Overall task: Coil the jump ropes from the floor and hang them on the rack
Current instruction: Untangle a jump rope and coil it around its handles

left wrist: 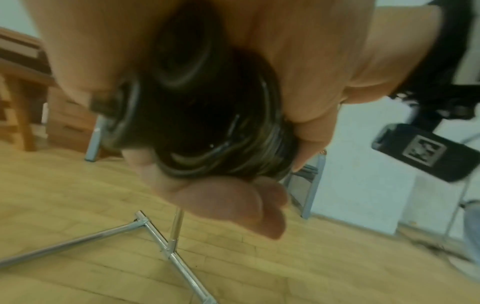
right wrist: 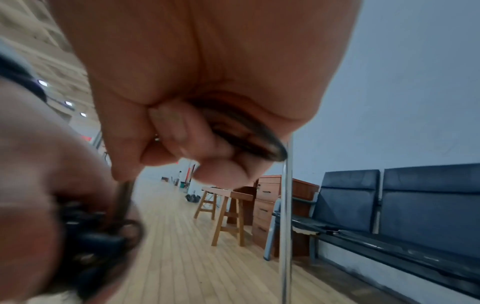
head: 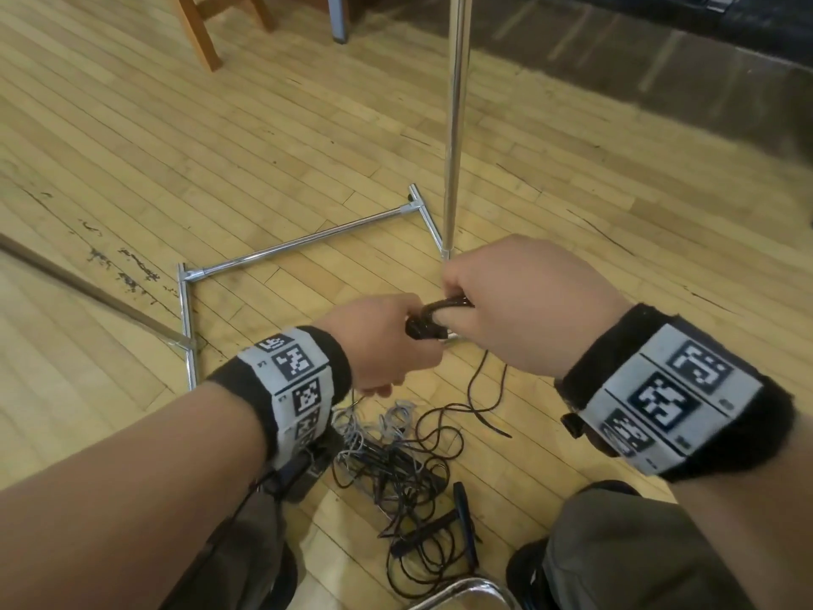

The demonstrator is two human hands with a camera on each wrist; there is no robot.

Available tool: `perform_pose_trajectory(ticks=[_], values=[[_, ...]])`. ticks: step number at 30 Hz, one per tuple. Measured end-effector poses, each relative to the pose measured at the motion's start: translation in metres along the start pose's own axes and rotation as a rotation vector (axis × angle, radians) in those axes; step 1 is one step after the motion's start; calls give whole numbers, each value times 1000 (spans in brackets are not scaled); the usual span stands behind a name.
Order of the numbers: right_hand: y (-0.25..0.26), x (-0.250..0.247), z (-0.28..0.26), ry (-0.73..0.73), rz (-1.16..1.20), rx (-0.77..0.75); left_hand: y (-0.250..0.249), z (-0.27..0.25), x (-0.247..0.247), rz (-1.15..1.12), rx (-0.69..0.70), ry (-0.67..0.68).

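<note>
Both hands grip coiled rope (head: pixel 433 319) | handles seemingly left hand (head: pixel 382 341)

Both forearms reach forward side by side, each wrist wrapped in a dark band with printed markers. The left hand (head: pixel 382 341) and right hand (head: pixel 523 301) meet knuckles up at the middle, almost touching. Fingers of both hands curl closed round a black coiled rope (head: pixel 433 321) held between them.

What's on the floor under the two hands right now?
Under the left hand and right hand, a tangled pile of ropes lies on the wood floor, black handles among them. The left wrist covers the pile's left edge.
</note>
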State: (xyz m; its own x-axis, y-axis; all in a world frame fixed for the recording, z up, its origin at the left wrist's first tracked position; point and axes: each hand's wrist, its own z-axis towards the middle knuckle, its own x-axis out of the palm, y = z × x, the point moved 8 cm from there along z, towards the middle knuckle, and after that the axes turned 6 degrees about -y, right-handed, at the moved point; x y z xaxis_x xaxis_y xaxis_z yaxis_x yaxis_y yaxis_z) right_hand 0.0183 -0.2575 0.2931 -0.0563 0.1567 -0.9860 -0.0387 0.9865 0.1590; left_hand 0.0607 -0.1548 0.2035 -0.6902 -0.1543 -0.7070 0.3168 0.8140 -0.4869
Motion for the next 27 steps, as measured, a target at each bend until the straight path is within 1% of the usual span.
perform_pose_trajectory(ticks=[3,4,6,8,10,12,14,16,20,22,24,27], values=[[3,-2,-6,8,143,10,0,7,-21,-226,13,-95],[-3,1,-7,14,211,37,0,8,-28,-311,29,-122],[-17,13,-9,75,340,104,0,9,-37,-483,56,-136],[-33,31,-13,169,455,174,-2,8,-38,-609,102,-90],[-44,46,-17,235,560,234,-10,6,-35,-698,163,-14],[-50,54,-19,250,603,244,-19,4,-29,-771,190,54],[-51,57,-17,239,625,233,-25,3,-24,-849,171,77],[-52,59,-16,237,669,252,-26,4,-23,-867,154,47],[-62,56,-18,255,754,317,-22,5,-33,-806,193,-51],[-69,50,-17,203,897,378,-14,6,-40,-756,190,-106],[-76,46,-16,135,1101,455,-4,7,-47,-698,168,-164],[-78,44,-14,91,1352,545,9,9,-52,-650,117,-231]])
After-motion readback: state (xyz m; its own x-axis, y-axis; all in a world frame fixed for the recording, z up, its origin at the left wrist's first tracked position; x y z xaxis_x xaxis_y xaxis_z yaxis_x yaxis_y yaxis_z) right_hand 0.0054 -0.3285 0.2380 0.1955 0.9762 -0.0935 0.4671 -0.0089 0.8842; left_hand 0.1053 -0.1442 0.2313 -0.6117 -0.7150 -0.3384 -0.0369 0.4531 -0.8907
